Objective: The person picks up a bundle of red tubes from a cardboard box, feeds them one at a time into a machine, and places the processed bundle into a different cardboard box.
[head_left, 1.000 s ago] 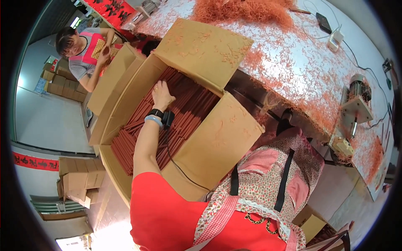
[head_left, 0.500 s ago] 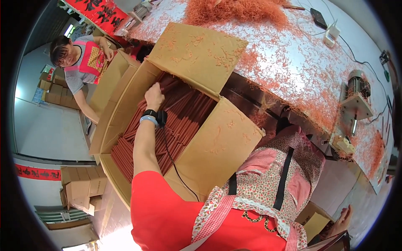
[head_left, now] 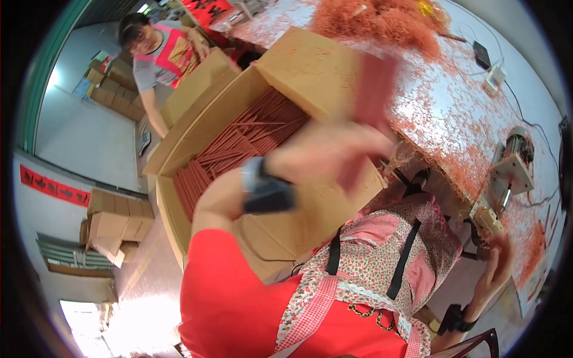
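My left hand point(head_left: 340, 149), smeared by motion, is over the right side of an open cardboard box point(head_left: 206, 113). It is closed around a bundle of reddish-brown sticks point(head_left: 375, 89), which juts out above and below the fist. Inside the box lie many more such sticks point(head_left: 239, 140) in loose layers. At the right, my right hand point(head_left: 494, 262) is raised beside the table's near edge, below a small motor point(head_left: 518, 146) on a metal plate. Its fingers look stretched out and apart, with nothing visible in them. Both wrists wear a dark strapped device.
The white table point(head_left: 427, 113) is strewn with orange shavings, heaped into a pile point(head_left: 376, 27) at the far side. A black adapter point(head_left: 481, 55) and cables lie there. Another person point(head_left: 164, 56) in a red apron stands beyond the box. Cardboard boxes point(head_left: 119, 221) are stacked at left.
My left hand has come up out of the box and swung right with a bundle of sticks. My right hand has risen toward the table edge. The whole view has shifted slightly.
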A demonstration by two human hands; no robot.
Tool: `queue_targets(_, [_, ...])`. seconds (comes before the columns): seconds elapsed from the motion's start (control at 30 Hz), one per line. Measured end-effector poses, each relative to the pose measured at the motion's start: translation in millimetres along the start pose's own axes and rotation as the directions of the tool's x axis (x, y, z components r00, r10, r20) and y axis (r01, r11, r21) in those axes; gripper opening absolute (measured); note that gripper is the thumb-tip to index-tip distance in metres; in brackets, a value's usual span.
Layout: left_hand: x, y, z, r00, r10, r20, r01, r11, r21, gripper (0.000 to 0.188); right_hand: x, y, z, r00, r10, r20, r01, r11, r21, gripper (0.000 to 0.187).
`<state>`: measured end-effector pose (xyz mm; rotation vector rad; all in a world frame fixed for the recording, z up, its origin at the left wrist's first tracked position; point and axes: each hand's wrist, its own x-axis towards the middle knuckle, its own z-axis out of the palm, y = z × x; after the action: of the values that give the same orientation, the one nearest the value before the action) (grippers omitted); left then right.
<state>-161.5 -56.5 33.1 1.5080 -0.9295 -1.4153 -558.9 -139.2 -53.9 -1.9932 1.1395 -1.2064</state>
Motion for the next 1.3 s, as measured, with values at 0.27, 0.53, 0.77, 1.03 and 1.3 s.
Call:
queue_targets(0.27, [64, -79, 209, 0.715, 0.05, 0.698, 0.191, 0.946, -0.263, 0.018, 25, -37, 14, 0.936, 0.089, 0.339, -0.128, 0.987, 0.093, 0.041])
queue_targets(0.53, [94, -76, 233, 0.941, 0.112, 0.319, 0.036, 0.905, -0.425, 0.031, -54, -6, 55, 0.888, 0.456, 0.063, -0.454, 0.847, 0.276, 0.042])
queue_targets(0.77, [114, -81, 239, 0.926, 0.177, 0.333, -0.141, 0.982, -0.129, 0.031, -65, 21, 62, 0.956, 0.259, -0.139, -0.259, 0.966, 0.019, 0.022])
queue_targets(1.03, [114, -82, 212, 0.817, -0.111, 0.566, 0.324, 0.9, -0.292, 0.033, -39, 13, 45, 0.684, 0.709, 0.17, -0.534, 0.329, 0.778, 0.021])
queue_targets(1.3, [90, -121, 197, 0.716, -0.352, 0.603, 0.566, 0.798, -0.206, 0.037, -5, 17, 34, 0.661, 0.682, 0.311, -0.564, 0.178, 0.807, 0.023])
